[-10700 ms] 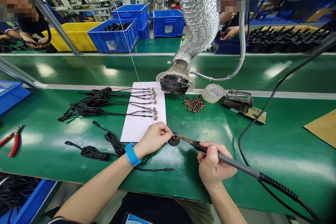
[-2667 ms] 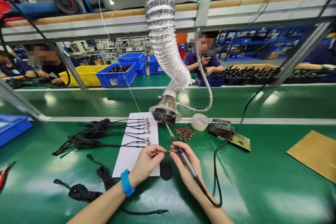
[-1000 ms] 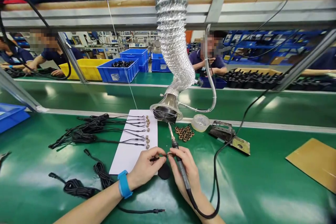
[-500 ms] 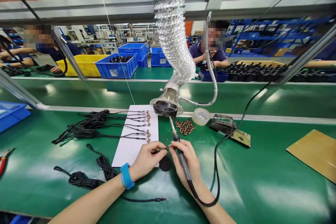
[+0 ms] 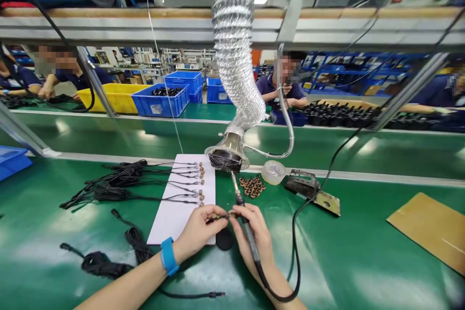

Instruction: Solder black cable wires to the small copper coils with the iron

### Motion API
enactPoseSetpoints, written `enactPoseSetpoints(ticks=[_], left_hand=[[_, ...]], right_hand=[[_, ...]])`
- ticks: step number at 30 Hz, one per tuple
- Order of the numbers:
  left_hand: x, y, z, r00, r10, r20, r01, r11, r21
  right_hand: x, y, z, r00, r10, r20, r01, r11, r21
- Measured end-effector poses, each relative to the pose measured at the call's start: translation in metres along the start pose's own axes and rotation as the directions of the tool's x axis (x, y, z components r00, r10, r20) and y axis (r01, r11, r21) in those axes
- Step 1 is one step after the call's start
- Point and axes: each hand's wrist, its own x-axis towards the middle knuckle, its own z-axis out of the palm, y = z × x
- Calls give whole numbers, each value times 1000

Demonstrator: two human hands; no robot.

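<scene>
My left hand [image 5: 198, 232], with a blue band at the wrist, pinches the thin dark end of a cable [image 5: 217, 219]. My right hand [image 5: 259, 232] holds a soldering iron [image 5: 250, 240] against the palm, its tip pointing away toward the fume fan [image 5: 225, 160]. The thumb and forefinger of that same hand pinch a tiny part at the cable's end, too small to make out. Below the fingertips lies a round black disc [image 5: 224, 240]. On a white sheet [image 5: 162, 227] to the left, cable ends with stripped wires lie beside small brass-coloured pieces [image 5: 201, 181].
Coiled black cables [image 5: 105, 264] lie at the left front. A pile of small copper-coloured parts [image 5: 252, 187], a clear round tub [image 5: 273, 173] and a metal stand [image 5: 312, 191] sit right of the fan. Brown cardboard [image 5: 430, 232] lies far right. Co-workers sit beyond.
The camera view has tilted up, so the scene sits lower and slightly left. Both hands keep their pinch, fingertips together, and the iron stays in my right hand.
</scene>
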Motion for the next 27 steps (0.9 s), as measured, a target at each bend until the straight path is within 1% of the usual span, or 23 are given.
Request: enactPoseSetpoints(ticks=[5, 9, 11, 14, 20, 21, 23, 25, 27], left_hand=[[3, 0, -1, 999, -28, -18, 28, 999, -36], [1, -1, -2, 1000, 26, 2, -26, 999, 20], [0, 0, -3, 998, 68, -1, -68, 996, 65], [-2, 3, -3, 995, 96, -29, -92, 990, 108], [-1, 6, -3, 992, 114, -51, -109, 990, 87], [0, 4, -3, 994, 98, -43, -95, 993, 72], [2, 1, -4, 1000, 19, -4, -19, 1000, 21], [3, -4, -6, 994, -86, 68, 89, 995, -49], [4, -7, -6, 982, -134, 132, 149, 983, -107]], right_hand=[[0, 4, 1, 996, 83, 33, -84, 996, 34], [-1, 6, 3, 993, 109, 47, -110, 993, 36], [-1, 7, 3, 993, 108, 49, -109, 994, 31], [-1, 7, 3, 994, 95, 45, -96, 995, 31], [0, 6, 1, 999, 45, 24, -45, 999, -16], [1, 6, 0, 999, 34, 16, -33, 999, -37], [2, 6, -3, 1000, 0, -8, 0, 996, -85], [3, 7, -5, 998, -47, -28, 44, 992, -117], [3, 7, -6, 997, -74, -35, 68, 989, -131]])
